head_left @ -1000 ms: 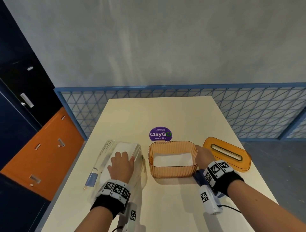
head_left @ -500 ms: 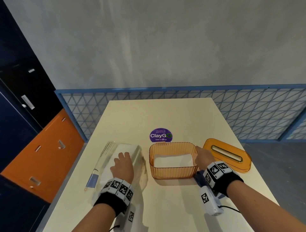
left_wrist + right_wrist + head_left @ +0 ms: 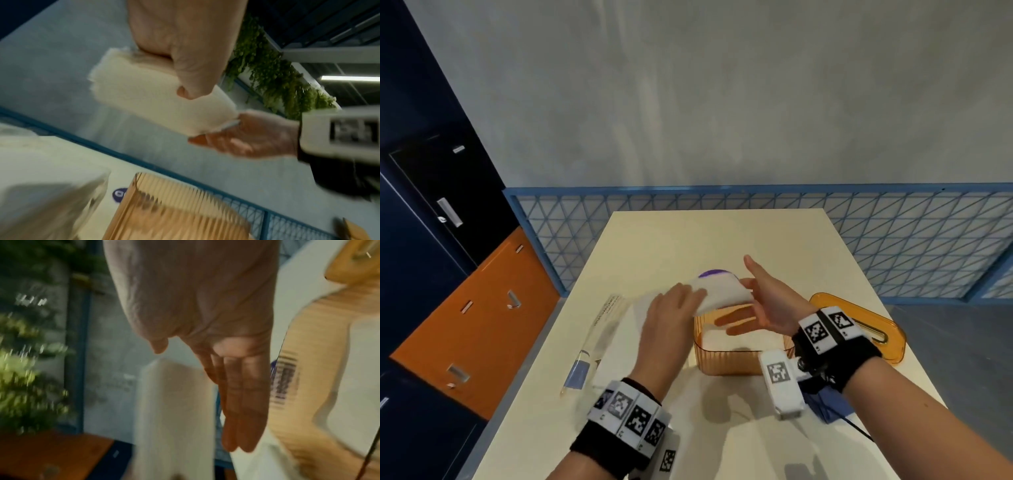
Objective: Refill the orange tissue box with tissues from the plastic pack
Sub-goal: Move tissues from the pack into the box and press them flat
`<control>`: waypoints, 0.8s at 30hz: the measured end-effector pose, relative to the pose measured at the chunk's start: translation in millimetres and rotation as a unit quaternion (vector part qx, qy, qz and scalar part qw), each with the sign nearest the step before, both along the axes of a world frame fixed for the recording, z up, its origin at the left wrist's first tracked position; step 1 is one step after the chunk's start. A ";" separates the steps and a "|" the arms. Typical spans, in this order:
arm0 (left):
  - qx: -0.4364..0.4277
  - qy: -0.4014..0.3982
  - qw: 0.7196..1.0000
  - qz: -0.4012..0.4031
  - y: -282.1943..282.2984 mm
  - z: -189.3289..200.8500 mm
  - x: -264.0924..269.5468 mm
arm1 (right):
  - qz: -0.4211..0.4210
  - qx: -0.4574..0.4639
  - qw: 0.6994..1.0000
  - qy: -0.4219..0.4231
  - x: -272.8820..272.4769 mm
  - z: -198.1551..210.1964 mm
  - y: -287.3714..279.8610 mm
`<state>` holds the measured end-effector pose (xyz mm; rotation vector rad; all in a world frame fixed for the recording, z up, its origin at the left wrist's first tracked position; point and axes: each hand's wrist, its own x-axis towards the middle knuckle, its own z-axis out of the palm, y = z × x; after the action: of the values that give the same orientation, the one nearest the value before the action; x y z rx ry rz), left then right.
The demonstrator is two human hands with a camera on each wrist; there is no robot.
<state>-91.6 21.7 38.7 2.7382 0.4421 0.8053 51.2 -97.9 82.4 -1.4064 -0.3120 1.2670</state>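
Observation:
My left hand [image 3: 688, 299] grips a thick white tissue stack [image 3: 722, 295] from above and holds it in the air over the open orange tissue box [image 3: 736, 361]. The left wrist view shows the thumb curled under the tissue stack [image 3: 152, 100], above the ribbed orange box [image 3: 176, 211]. My right hand [image 3: 751, 298] is open with straight fingers and meets the stack's right end. The right wrist view shows those fingers [image 3: 242, 402] beside the stack [image 3: 174, 402]. White tissues lie in the box's bottom. The clear plastic pack [image 3: 604, 337] lies left of the box.
The orange lid [image 3: 859, 330] with its slot lies right of the box. A purple sticker [image 3: 714, 274] peeks out behind the stack. Something blue [image 3: 832, 407] lies under my right wrist. A blue mesh fence [image 3: 893, 246] runs behind the table [image 3: 722, 236], with cabinets to the left.
My left hand has lifted a tissue stack out of the plastic pack and carried it right, over the box. My right hand has left the box's side, risen and opened against the stack.

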 end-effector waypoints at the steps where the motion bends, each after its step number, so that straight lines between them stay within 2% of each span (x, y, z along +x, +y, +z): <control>1: 0.003 0.007 0.999 -0.034 -3.2 -8.1 0.4 | 0.007 0.018 0.999 0.030 -1.2 3.3 -0.5; 3: -0.012 0.033 0.995 -0.091 -6.3 -24.7 0.0 | -0.004 0.019 1.000 0.016 -2.8 7.5 -2.7; 5: -0.065 0.021 0.992 -0.103 -7.8 -36.8 -3.3 | -0.013 0.003 0.998 -0.061 -1.6 8.2 -4.2; 8: -0.243 -0.039 0.966 -0.075 -13.7 -32.4 -7.5 | -0.023 -0.012 0.992 -0.125 2.8 11.9 -8.3; 10: -0.340 -0.110 0.934 -0.001 -13.5 -24.5 -3.9 | -0.032 -0.017 0.990 -0.139 5.1 17.2 -11.6; 11: -0.408 -0.132 0.902 0.047 -10.6 -21.9 0.0 | -0.034 -0.018 0.989 -0.144 6.1 19.7 -13.1; 12: -0.496 -0.141 0.853 0.085 -7.2 -18.2 3.9 | -0.036 -0.017 0.988 -0.148 7.1 21.9 -14.7; 13: -0.588 -0.137 0.790 0.108 -4.4 -14.5 7.1 | -0.037 -0.014 0.988 -0.150 7.8 23.8 -16.0; 14: -0.665 -0.125 0.727 0.117 -1.3 -12.0 9.8 | -0.039 -0.009 0.988 -0.148 8.0 25.4 -17.0; 15: -0.721 -0.108 0.675 0.115 -0.3 -7.5 10.4 | -0.042 -0.004 0.989 -0.144 7.9 25.8 -17.5; 16: -0.752 -0.088 0.644 0.109 -0.2 -2.0 11.2 | -0.048 -0.003 0.989 -0.139 7.8 24.8 -17.8; 17: -0.763 -0.067 0.635 0.100 -0.3 2.3 12.1 | -0.053 -0.005 0.990 -0.134 7.1 22.5 -17.4; 18: -0.757 -0.050 0.644 0.097 -1.1 6.0 14.1 | -0.053 -0.012 0.990 -0.130 6.4 19.3 -16.6; 21: -0.689 -0.024 0.714 0.123 -1.2 7.4 24.1 | -0.048 -0.033 0.989 -0.134 5.8 8.0 -14.1; 24: -0.596 0.002 0.789 0.149 3.1 1.1 31.6 | -0.098 -0.072 0.976 -0.183 17.8 -4.3 -15.5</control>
<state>-60.0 24.8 39.8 1.4845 0.9772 0.3323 69.1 -113.4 78.1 -1.7513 -0.3253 0.8807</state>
